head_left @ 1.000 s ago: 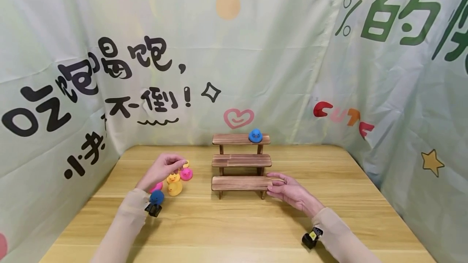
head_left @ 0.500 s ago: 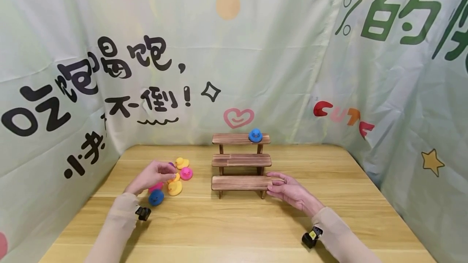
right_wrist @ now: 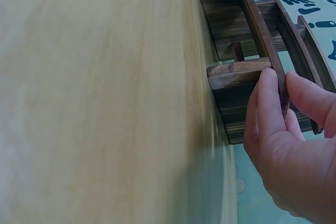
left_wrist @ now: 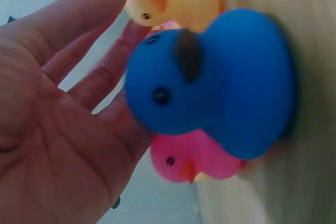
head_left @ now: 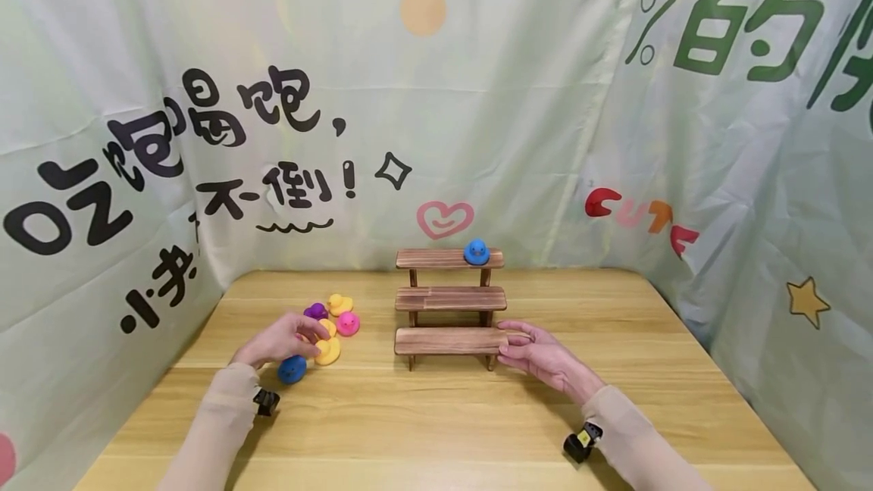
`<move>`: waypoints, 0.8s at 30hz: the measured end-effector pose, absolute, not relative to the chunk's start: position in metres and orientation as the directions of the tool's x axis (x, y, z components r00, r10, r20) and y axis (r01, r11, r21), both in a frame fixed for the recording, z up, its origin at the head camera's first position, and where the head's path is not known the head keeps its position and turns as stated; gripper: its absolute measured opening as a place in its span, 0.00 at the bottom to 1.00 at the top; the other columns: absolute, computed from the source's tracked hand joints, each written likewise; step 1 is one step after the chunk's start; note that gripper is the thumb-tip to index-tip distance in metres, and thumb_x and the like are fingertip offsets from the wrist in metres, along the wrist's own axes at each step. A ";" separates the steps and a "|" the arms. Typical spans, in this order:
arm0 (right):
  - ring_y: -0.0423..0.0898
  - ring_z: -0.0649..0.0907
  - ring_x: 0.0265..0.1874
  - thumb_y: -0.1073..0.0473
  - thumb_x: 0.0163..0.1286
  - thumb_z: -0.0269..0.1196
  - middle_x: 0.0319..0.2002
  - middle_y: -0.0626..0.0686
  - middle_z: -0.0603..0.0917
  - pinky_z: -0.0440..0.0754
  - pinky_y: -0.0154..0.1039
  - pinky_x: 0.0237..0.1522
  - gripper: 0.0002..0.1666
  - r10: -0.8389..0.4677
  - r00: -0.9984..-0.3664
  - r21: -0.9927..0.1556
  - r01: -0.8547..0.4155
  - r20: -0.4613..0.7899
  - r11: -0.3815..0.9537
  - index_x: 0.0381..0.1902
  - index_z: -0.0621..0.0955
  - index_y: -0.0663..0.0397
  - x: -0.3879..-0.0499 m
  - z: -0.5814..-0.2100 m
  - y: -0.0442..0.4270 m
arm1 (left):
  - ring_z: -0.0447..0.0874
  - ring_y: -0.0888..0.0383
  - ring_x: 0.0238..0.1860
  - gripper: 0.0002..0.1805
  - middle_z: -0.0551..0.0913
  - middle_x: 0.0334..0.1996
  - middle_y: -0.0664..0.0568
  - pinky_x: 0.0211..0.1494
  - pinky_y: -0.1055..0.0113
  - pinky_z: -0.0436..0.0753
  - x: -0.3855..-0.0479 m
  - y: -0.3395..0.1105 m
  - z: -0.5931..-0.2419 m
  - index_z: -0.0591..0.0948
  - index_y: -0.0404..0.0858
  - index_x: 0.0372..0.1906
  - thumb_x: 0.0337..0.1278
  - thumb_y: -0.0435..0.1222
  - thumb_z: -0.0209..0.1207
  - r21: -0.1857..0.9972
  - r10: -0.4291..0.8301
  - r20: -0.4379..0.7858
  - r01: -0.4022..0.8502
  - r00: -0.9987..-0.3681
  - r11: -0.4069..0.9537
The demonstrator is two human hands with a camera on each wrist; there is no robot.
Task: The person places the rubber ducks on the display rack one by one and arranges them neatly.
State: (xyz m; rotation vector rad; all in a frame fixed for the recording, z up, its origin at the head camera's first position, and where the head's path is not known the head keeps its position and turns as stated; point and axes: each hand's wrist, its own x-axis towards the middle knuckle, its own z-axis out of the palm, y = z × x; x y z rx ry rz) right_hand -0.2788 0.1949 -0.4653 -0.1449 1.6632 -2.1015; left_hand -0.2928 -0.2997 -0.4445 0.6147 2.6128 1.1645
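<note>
My left hand (head_left: 283, 338) hovers low among small rubber ducks at the left of the table. Its fingertips are at the head of a yellow duck (head_left: 330, 352), which stands on the wood. In the left wrist view, a blue duck (left_wrist: 247, 82) blocks part of the fingers, and a pink duck (left_wrist: 181, 156) sits behind it. My right hand (head_left: 546, 358) pinches the right end of the lowest board on a three-step wooden shelf (head_left: 443, 341), thumb on one face and fingers on the other. Another blue duck (head_left: 477, 251) rests on the top step, towards the right.
Behind the left hand are a purple duck (head_left: 316, 311), a second yellow duck and a bright pink duck (head_left: 348, 323). A printed cloth curtain (head_left: 518, 135) encloses the back and sides of the wooden table (head_left: 436, 430).
My left hand has drawn back from the rear ducks, moving left and nearer, and lowered to the front yellow duck. The purple duck has come into sight. My right hand stays on the shelf.
</note>
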 end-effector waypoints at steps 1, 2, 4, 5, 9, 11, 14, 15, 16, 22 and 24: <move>0.44 0.85 0.42 0.75 0.69 0.57 0.41 0.53 0.73 0.82 0.40 0.56 0.36 -0.411 -0.891 -0.945 0.282 -0.193 -0.167 0.71 0.58 0.69 -0.279 -0.465 0.195 | 0.81 0.54 0.41 0.13 0.85 0.42 0.42 0.41 0.69 0.82 -0.293 -0.299 -0.446 0.83 0.31 0.44 0.52 0.29 0.68 0.741 0.465 -0.026 0.295 -0.885 0.603; 0.44 0.85 0.42 0.75 0.69 0.57 0.41 0.53 0.73 0.82 0.40 0.56 0.36 -0.413 -0.890 -0.945 0.283 -0.194 -0.167 0.71 0.58 0.69 -0.279 -0.466 0.195 | 0.81 0.54 0.41 0.13 0.84 0.43 0.42 0.41 0.69 0.82 -0.294 -0.298 -0.447 0.83 0.31 0.45 0.53 0.29 0.67 0.736 0.473 -0.030 0.300 -0.881 0.606; 0.44 0.84 0.43 0.76 0.69 0.56 0.41 0.53 0.72 0.82 0.40 0.56 0.35 -0.414 -0.890 -0.945 0.283 -0.193 -0.166 0.71 0.58 0.69 -0.280 -0.466 0.196 | 0.81 0.53 0.41 0.13 0.84 0.42 0.42 0.41 0.69 0.82 -0.294 -0.297 -0.448 0.83 0.31 0.45 0.52 0.28 0.68 0.731 0.482 -0.032 0.308 -0.876 0.609; 0.44 0.84 0.42 0.75 0.69 0.56 0.42 0.53 0.72 0.82 0.40 0.55 0.35 -0.414 -0.890 -0.945 0.282 -0.192 -0.167 0.71 0.59 0.68 -0.280 -0.466 0.196 | 0.81 0.53 0.41 0.13 0.84 0.42 0.42 0.40 0.69 0.82 -0.295 -0.297 -0.449 0.83 0.31 0.44 0.51 0.27 0.68 0.728 0.481 -0.034 0.308 -0.876 0.613; 0.44 0.84 0.42 0.75 0.69 0.57 0.42 0.54 0.72 0.82 0.40 0.55 0.34 -0.408 -0.894 -0.947 0.271 -0.183 -0.170 0.70 0.60 0.68 -0.281 -0.466 0.196 | 0.80 0.53 0.39 0.15 0.84 0.40 0.44 0.41 0.66 0.82 -0.297 -0.295 -0.449 0.84 0.33 0.45 0.49 0.27 0.69 0.717 0.462 -0.052 0.289 -0.885 0.634; 0.44 0.84 0.42 0.75 0.68 0.58 0.43 0.54 0.72 0.82 0.40 0.55 0.34 -0.409 -0.895 -0.949 0.267 -0.178 -0.170 0.70 0.61 0.68 -0.281 -0.466 0.196 | 0.79 0.54 0.38 0.15 0.84 0.38 0.45 0.40 0.65 0.81 -0.297 -0.295 -0.450 0.85 0.34 0.44 0.47 0.27 0.70 0.709 0.446 -0.066 0.273 -0.892 0.651; 0.45 0.84 0.42 0.74 0.68 0.58 0.43 0.55 0.73 0.82 0.40 0.55 0.35 -0.423 -0.890 -0.951 0.260 -0.170 -0.165 0.71 0.60 0.69 -0.280 -0.466 0.196 | 0.78 0.55 0.36 0.16 0.84 0.35 0.47 0.38 0.66 0.80 -0.297 -0.294 -0.449 0.85 0.35 0.44 0.46 0.28 0.71 0.702 0.443 -0.082 0.264 -0.893 0.662; 0.44 0.84 0.42 0.74 0.68 0.59 0.43 0.55 0.74 0.82 0.40 0.55 0.36 -0.427 -0.889 -0.952 0.258 -0.167 -0.164 0.71 0.59 0.69 -0.280 -0.466 0.196 | 0.78 0.55 0.35 0.16 0.84 0.34 0.47 0.38 0.66 0.80 -0.296 -0.294 -0.449 0.85 0.34 0.44 0.46 0.27 0.71 0.702 0.447 -0.086 0.264 -0.890 0.661; 0.45 0.84 0.42 0.74 0.68 0.59 0.43 0.55 0.74 0.82 0.40 0.55 0.36 -0.425 -0.889 -0.952 0.259 -0.169 -0.163 0.71 0.59 0.69 -0.279 -0.466 0.196 | 0.77 0.55 0.34 0.16 0.83 0.34 0.48 0.37 0.67 0.79 -0.296 -0.294 -0.449 0.85 0.34 0.44 0.46 0.27 0.71 0.703 0.454 -0.093 0.265 -0.886 0.660; 0.45 0.84 0.42 0.75 0.67 0.59 0.43 0.55 0.74 0.82 0.40 0.55 0.36 -0.415 -0.892 -0.951 0.265 -0.178 -0.162 0.71 0.59 0.69 -0.279 -0.468 0.196 | 0.77 0.57 0.33 0.20 0.82 0.33 0.47 0.35 0.70 0.79 -0.294 -0.294 -0.447 0.83 0.32 0.47 0.44 0.27 0.72 0.708 0.498 -0.107 0.286 -0.860 0.646; 0.45 0.84 0.42 0.74 0.68 0.59 0.43 0.55 0.74 0.82 0.40 0.56 0.36 -0.412 -0.894 -0.951 0.262 -0.176 -0.163 0.71 0.59 0.69 -0.280 -0.467 0.196 | 0.77 0.57 0.33 0.20 0.82 0.33 0.47 0.35 0.70 0.79 -0.294 -0.294 -0.448 0.83 0.32 0.46 0.43 0.27 0.72 0.703 0.500 -0.094 0.298 -0.861 0.646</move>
